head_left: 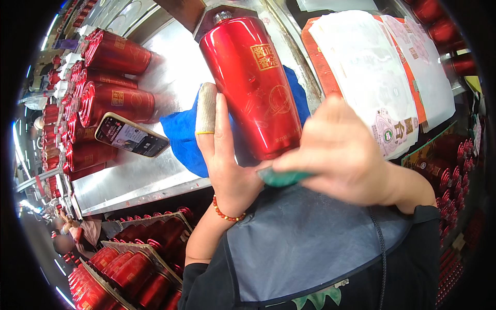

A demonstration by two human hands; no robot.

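Note:
A glossy red bottle (253, 88) with gold markings lies on its side, its silver neck in a notched holder (198, 11) and its base toward me. My left hand (227, 150) rests along the bottle's left side, fingers stretched out. A beige finger cot (207, 108) covers one finger, and the thumb reaches toward the base. Blurred by motion, my right hand (346, 157) is closed on a flat green piece (284, 176) at the bottle's base; its exact kind is unclear. Under the bottle is a blue cloth (186, 139).
Several red bottles (118, 101) stand at the left of the metal table (139, 181), with a phone (132, 135) leaning near them. Stacked white printed sheets (356, 67) lie on the right. Crates of red bottles (129, 268) stand below left; more bottles (444, 170) are at far right.

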